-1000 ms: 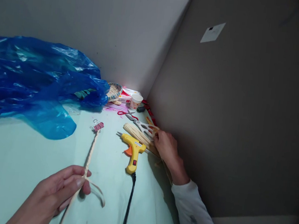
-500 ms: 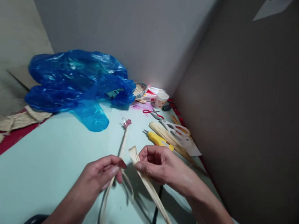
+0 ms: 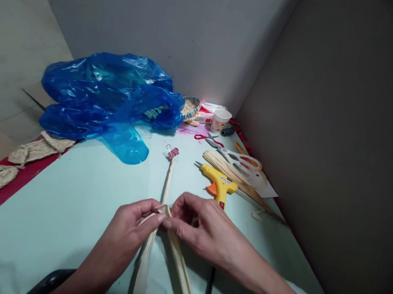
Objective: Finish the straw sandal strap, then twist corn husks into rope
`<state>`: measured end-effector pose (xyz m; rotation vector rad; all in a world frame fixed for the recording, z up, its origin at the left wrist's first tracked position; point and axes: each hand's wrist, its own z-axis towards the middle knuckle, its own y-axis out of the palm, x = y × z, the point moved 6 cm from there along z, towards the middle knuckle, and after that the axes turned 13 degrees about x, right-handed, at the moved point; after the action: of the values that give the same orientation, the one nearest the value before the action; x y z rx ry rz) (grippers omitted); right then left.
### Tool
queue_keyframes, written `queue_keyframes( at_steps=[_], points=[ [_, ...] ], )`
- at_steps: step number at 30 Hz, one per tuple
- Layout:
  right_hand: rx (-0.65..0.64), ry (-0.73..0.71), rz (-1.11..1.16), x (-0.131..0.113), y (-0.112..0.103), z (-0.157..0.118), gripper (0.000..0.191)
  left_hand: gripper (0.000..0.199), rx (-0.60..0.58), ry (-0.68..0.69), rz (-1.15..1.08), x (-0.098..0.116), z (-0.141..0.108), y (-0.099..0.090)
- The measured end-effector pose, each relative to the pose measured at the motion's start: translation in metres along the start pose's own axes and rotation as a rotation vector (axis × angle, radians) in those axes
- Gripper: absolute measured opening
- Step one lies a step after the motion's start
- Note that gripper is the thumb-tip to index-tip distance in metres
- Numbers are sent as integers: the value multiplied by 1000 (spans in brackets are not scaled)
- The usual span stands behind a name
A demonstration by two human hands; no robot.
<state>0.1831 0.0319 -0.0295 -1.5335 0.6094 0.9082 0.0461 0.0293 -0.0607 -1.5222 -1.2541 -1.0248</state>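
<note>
A thin braided pale cord (image 3: 169,177) runs down from a pink binder clip (image 3: 173,153) on the table. At the cord's lower end, my left hand (image 3: 135,225) pinches the pale strands between thumb and fingers. My right hand (image 3: 202,222) closes on the upper end of a wide pale fibre strip (image 3: 181,269), which hangs down toward the bottom edge. The folded tip of that strip meets the strands at my left fingertips. My fingers hide the exact contact.
A yellow glue gun (image 3: 219,177) lies just beyond my right hand. Farther right are a fibre bundle (image 3: 225,169), white-handled scissors (image 3: 240,160) and a paper cup (image 3: 221,120). Blue plastic bags (image 3: 107,95) fill the back left; braided pieces (image 3: 37,151) lie at the left edge.
My right hand has brought the wide strip left, so its tip now meets the strands at my left hand. The camera view has shifted slightly, and more of the glue gun shows.
</note>
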Motion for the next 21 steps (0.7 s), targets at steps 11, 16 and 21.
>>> queue_keyframes(
  at_steps=[11,16,21],
  points=[
    [85,-30,-2,-1,4,4,8,27,30,37,70,3,-1,-1],
    [99,-81,-76,-2,2,2,11,25,85,39,135,2,-1,-2],
    [78,-89,-110,-2,4,1,12,19,80,27,150,1,-2,1]
  ],
)
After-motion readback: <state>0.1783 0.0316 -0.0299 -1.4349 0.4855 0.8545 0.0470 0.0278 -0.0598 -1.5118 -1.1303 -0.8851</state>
